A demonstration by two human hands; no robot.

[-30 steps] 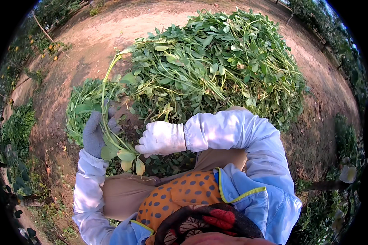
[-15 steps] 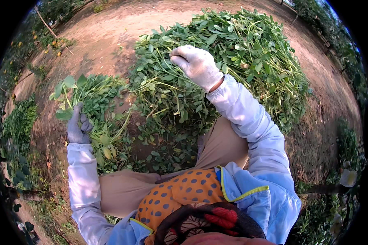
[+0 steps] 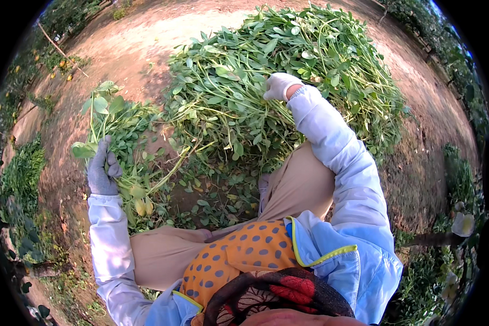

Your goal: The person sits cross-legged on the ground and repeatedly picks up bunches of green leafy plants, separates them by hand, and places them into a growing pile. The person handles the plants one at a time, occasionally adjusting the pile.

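Grip of the left hand, grey-gloved, is curled in with little gap, apparently around leafy stems; the right hand, white-gloved, has its fingers bent at the large heap — whether it has caught a stem cannot be told. By size, the heap ranks first: green vines piled ahead and to the right, and judged by bulk most of the material remains there. Tan trousers come next; the bent right knee stands just beside the heap, restricting its near side. Third, a smaller pile lies beside the left hand, seemingly the portion already set apart. Loose stems straggle across the ground between. Smallest noted: yellowing leaves near the left cuff.
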